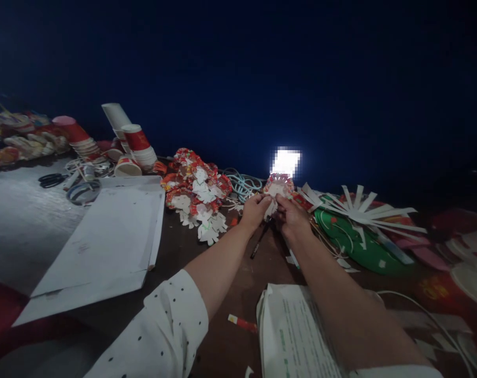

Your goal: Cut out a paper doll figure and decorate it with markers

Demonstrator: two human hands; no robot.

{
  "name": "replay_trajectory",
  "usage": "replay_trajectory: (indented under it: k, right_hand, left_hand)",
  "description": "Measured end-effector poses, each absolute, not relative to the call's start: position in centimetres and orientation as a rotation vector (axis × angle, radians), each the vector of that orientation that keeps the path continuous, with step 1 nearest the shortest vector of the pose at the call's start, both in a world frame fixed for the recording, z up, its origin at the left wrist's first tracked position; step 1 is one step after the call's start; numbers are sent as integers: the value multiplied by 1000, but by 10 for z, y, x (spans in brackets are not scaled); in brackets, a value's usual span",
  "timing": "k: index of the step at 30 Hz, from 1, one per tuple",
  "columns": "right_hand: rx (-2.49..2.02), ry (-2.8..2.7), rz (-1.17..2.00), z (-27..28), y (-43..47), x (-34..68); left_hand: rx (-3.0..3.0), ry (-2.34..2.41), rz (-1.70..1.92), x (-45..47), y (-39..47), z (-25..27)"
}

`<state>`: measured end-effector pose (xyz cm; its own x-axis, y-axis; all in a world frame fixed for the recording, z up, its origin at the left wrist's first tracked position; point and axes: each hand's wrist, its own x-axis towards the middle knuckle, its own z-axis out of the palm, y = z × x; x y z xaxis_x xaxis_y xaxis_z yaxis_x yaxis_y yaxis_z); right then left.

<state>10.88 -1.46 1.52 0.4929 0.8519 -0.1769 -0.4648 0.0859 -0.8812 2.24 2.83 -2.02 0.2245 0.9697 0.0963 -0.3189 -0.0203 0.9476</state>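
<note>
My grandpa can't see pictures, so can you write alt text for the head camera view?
A person's left hand and right hand hold a small red-and-white piece at a cluttered brown table. Similar pieces, white sheets and stacked cups are to the left; white strips fan out over a green object to the right.

Brn tbl (238, 278): bk L, red/wht cups (137, 140) standing in stacks | nearer L, flat wht sheets (104, 236) lying in a pile | bk ctr, lt-blue cord (244, 184) coiling | R, wht paper strips (358, 213) fanning out over flat grn pc (380, 258) | front ctr, wht pad w/ grn print (289, 331) resting beside sm. red/wht slip (242, 322) | front R, wht cord (427, 312) curving
</note>
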Motion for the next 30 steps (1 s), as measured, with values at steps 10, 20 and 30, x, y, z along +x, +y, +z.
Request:
replay_trajectory:
  k: [10, 20, 30]
  right_hand:
    - [-1107, -426, 1016, 13, -15, 108]
    - [-1156, -394, 964, 10, -13, 105]
    - [-1086, -437, 939, 6, -15, 104]
  left_hand:
    - [1067, 721, 1209, 24, 28, -21]
    - [987, 690, 1232, 24, 25, -17]
    - [920, 683, 1235, 26, 24, -16]
